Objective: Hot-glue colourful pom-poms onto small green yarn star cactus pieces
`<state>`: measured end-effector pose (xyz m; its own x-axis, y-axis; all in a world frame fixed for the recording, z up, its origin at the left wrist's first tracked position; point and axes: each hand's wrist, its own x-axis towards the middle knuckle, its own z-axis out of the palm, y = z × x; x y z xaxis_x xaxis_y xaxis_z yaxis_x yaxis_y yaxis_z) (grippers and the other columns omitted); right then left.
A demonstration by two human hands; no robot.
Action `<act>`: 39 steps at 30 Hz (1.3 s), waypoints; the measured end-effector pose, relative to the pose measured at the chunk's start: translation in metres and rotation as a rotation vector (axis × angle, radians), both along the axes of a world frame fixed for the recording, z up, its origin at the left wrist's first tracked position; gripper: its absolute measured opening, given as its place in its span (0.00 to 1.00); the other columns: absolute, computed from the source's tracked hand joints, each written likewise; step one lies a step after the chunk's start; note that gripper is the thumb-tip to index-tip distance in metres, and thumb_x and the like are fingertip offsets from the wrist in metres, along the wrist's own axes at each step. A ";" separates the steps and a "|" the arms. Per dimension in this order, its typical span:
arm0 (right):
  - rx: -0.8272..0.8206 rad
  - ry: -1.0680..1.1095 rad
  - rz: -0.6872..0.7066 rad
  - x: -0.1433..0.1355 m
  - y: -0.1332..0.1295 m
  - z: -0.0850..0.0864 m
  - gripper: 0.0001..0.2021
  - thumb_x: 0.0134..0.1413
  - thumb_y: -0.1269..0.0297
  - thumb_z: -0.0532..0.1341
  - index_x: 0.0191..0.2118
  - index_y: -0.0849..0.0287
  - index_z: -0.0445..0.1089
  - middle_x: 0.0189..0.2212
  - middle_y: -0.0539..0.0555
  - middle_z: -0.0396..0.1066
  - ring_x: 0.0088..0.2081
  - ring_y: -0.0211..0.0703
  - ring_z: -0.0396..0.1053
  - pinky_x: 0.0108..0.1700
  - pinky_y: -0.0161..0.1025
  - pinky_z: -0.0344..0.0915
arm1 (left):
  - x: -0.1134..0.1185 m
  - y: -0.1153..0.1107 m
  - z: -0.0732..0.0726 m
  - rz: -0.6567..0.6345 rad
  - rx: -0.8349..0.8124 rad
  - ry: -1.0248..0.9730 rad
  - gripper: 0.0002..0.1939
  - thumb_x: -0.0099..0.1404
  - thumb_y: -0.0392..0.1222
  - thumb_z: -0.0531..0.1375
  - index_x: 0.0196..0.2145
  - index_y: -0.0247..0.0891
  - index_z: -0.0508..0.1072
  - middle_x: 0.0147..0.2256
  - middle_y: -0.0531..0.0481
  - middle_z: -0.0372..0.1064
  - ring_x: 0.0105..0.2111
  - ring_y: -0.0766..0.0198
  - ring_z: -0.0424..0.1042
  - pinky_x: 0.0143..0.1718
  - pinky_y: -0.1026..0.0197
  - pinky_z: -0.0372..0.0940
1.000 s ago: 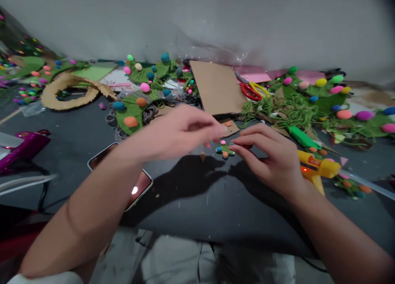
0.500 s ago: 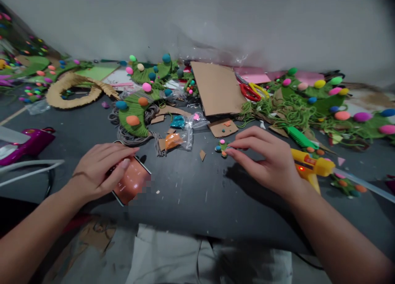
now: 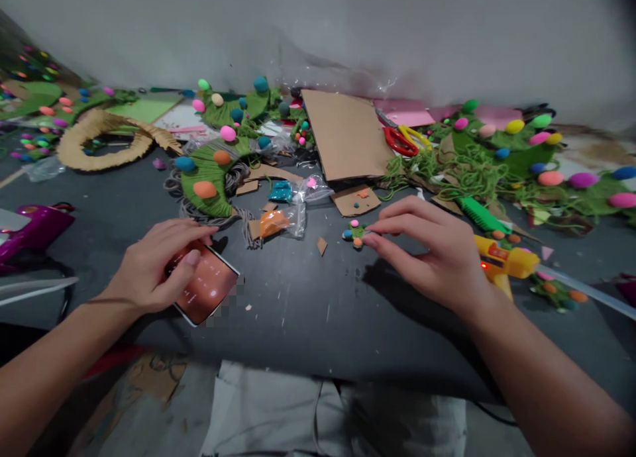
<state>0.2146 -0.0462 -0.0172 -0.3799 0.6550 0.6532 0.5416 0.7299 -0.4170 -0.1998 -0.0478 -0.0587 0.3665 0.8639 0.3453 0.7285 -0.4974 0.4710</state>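
In the head view, the right hand pinches the ornament, a small green piece with pink, blue and orange balls, between thumb and fingertips, near the middle of the table; the left hand is open, thumb apart from the fingers, over the upper left part of the phone, whose screen is lit; whether it presses the screen, I cannot tell; a cardboard scrap lies just left of the ornament, with an orange packet beyond it; the yellow glue gun, its red light on, lies just right of the right hand; the comb is behind that hand; the scissors lie farther back, beside the cardboard sheet.
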 end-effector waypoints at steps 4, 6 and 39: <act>-0.009 0.010 -0.004 0.000 0.001 0.000 0.02 0.61 0.65 0.67 0.40 0.53 0.76 0.38 0.54 0.77 0.39 0.43 0.76 0.42 0.42 0.74 | 0.003 -0.004 0.013 0.056 0.001 0.106 0.28 0.58 0.47 0.62 0.57 0.67 0.73 0.46 0.58 0.79 0.52 0.46 0.73 0.64 0.39 0.55; -0.011 0.015 -0.005 0.000 0.002 -0.001 0.01 0.62 0.65 0.67 0.39 0.53 0.76 0.37 0.54 0.76 0.39 0.42 0.76 0.42 0.42 0.74 | 0.016 -0.004 0.027 0.070 0.017 0.122 0.22 0.61 0.47 0.61 0.53 0.64 0.75 0.49 0.59 0.79 0.52 0.47 0.74 0.62 0.41 0.55; 0.069 0.035 0.076 -0.018 -0.002 -0.010 0.16 0.61 0.74 0.66 0.54 0.65 0.74 0.45 0.60 0.76 0.47 0.40 0.74 0.51 0.36 0.73 | 0.184 0.045 0.061 -0.517 -0.741 -0.447 0.12 0.69 0.46 0.65 0.41 0.34 0.81 0.33 0.51 0.79 0.33 0.69 0.74 0.36 0.69 0.68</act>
